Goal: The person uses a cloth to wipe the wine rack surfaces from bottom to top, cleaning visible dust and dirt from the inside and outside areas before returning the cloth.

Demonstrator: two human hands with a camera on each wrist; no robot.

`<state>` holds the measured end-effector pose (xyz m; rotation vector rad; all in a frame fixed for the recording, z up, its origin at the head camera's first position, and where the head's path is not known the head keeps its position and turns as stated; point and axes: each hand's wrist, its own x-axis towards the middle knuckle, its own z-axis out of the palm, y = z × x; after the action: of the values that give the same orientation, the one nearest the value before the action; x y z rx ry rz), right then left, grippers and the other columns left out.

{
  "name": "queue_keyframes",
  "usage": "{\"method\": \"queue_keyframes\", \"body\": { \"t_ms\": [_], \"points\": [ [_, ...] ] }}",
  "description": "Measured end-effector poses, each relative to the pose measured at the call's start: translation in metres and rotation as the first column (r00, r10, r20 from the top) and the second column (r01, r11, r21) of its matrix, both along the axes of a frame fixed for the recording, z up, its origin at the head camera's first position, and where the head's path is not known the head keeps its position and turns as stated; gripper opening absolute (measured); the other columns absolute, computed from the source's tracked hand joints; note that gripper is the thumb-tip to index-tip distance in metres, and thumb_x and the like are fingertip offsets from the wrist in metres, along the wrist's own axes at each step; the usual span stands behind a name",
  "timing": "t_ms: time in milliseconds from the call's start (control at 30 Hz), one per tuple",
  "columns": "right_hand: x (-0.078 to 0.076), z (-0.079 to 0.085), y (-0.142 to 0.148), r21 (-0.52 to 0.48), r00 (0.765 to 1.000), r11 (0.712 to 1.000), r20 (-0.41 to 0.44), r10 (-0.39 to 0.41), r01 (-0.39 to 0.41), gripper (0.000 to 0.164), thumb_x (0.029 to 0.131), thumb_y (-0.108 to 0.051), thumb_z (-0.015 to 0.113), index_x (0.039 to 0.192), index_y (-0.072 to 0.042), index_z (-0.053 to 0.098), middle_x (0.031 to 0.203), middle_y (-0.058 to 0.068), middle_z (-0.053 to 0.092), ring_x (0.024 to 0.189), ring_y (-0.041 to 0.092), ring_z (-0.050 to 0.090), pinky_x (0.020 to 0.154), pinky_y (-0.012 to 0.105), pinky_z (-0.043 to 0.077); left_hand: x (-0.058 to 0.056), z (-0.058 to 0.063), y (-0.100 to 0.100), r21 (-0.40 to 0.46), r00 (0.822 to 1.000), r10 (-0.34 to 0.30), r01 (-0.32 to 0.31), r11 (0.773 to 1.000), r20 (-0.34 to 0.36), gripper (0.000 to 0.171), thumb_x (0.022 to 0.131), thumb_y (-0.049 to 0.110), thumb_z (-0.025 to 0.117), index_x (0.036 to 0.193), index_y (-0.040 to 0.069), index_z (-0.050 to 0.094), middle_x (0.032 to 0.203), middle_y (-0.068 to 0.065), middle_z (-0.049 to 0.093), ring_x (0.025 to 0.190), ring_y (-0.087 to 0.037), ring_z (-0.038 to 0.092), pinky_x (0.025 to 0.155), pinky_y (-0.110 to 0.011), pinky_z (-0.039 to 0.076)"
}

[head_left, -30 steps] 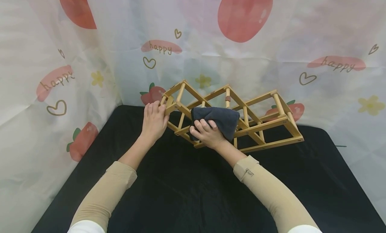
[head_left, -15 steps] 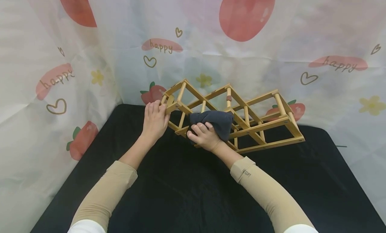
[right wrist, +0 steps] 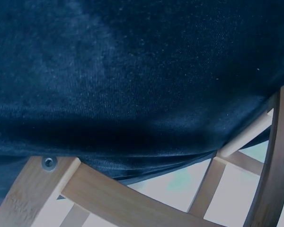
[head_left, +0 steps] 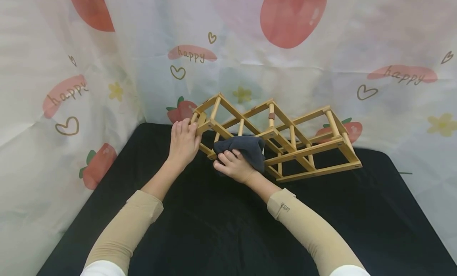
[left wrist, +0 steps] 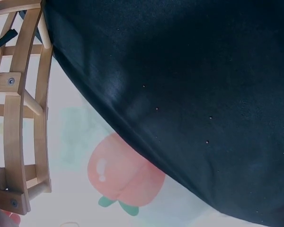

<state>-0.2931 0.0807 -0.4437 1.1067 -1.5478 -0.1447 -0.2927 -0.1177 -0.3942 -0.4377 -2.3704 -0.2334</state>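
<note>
A folding wooden rack (head_left: 303, 152) of slats and round dowels stands at an angle on the black-covered table. My left hand (head_left: 183, 143) grips its left end, fingers over the top of a slat. With my right hand (head_left: 233, 165) I hold a dark navy cloth (head_left: 250, 147) against the lower front slats, left of the rack's middle. The cloth hides the slats behind it. Bolted ends of the rack's slats (left wrist: 14, 127) show in the left wrist view, beside a thin dark strip (left wrist: 4, 40). Larger slats (right wrist: 118, 191) cross the right wrist view's bottom; neither hand shows clearly there.
Black fabric (head_left: 221, 228) covers the table, its far edge behind the rack. A white printed curtain (head_left: 150, 77) with strawberries, hearts and lettering hangs close behind and at the left side.
My right hand has slid the cloth left and slightly down along the rack, uncovering slats near the middle. My left hand keeps its place on the end, and the rack stays nearly still.
</note>
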Motion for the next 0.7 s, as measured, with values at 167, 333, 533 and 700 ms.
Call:
{"method": "queue_keyframes", "body": {
  "t_ms": [167,333,533,700],
  "points": [
    [0.002,0.002,0.002,0.029,0.997,0.997,-0.029,-0.066,0.067,0.008,0.090,-0.015,0.046,0.082,-0.015,0.046,0.083,0.000,0.047,0.072,0.017,0.042,0.070,0.033,0.031,0.000,0.000,0.000,0.001,1.000,-0.001,0.001,1.000,0.018,0.020,0.091,0.020,0.047,0.101,0.003,0.047,0.112,-0.017,0.040,0.103,-0.031,0.036,0.101,-0.045,0.021],
    [0.004,0.008,0.008,0.061,0.989,0.987,-0.032,-0.146,0.148,0.007,0.093,-0.013,0.041,0.090,-0.016,0.047,0.094,0.001,0.047,0.082,0.018,0.042,0.071,0.033,0.029,-0.002,0.000,0.000,0.005,1.000,-0.007,0.007,1.000,0.008,0.018,0.091,0.018,0.047,0.101,0.003,0.046,0.112,-0.017,0.040,0.102,-0.031,0.036,0.101,-0.045,0.021],
    [0.007,0.013,0.011,0.071,0.980,0.978,-0.018,-0.196,0.197,0.012,0.094,-0.014,0.039,0.100,-0.016,0.049,0.104,0.002,0.048,0.090,0.019,0.043,0.074,0.033,0.032,-0.001,0.000,-0.001,0.012,1.000,-0.012,0.011,1.000,0.013,0.018,0.091,0.018,0.048,0.101,0.003,0.047,0.112,-0.017,0.040,0.103,-0.032,0.035,0.101,-0.045,0.021],
    [0.007,0.013,0.010,0.071,0.978,0.975,-0.015,-0.208,0.209,0.013,0.092,-0.013,0.040,0.101,-0.016,0.049,0.105,0.002,0.048,0.092,0.018,0.042,0.075,0.033,0.032,-0.001,0.000,-0.001,0.015,1.000,-0.015,0.014,1.000,0.014,0.019,0.091,0.019,0.047,0.101,0.003,0.047,0.112,-0.017,0.040,0.103,-0.032,0.036,0.101,-0.045,0.021]
  ]
}}
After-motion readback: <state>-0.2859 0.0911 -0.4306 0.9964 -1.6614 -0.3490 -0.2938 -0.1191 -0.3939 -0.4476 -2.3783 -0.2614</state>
